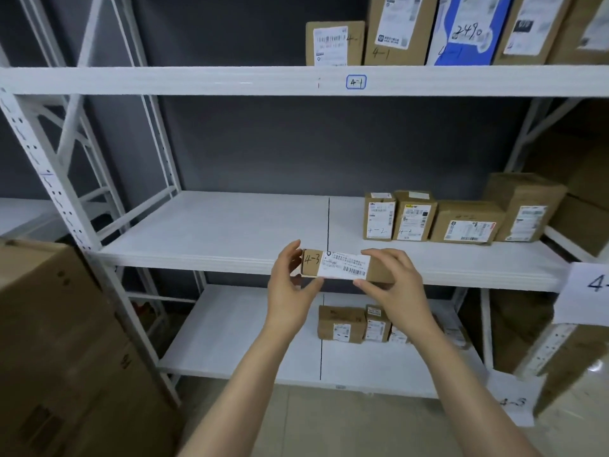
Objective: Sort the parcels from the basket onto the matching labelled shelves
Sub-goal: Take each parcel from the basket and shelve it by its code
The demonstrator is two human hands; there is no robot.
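Parcel (342,266) marked 4-3 is held mid-frame, label facing up, likely so it can be read. The left hand (290,286) pinches its 9 o'clock end and the right hand (395,286) its 3 o'clock end, fingers curled round it. The bottom shelf (230,341) at 6 o'clock is probably where it goes; the 4-2 parcels (379,219) stand at 2 o'clock.

The parcel (342,267) is brown cardboard with a white label bearing a black barcode, and "4-3" in black marker at its left end. The shelves (230,225) are white, each crossed by a thin black line. The wall (296,143) is dark grey. The tag (356,82) has a blue outline. One box (443,56) is blue. The other boxes (468,212) are brown with white labels. The floor (329,423) is pale beige.
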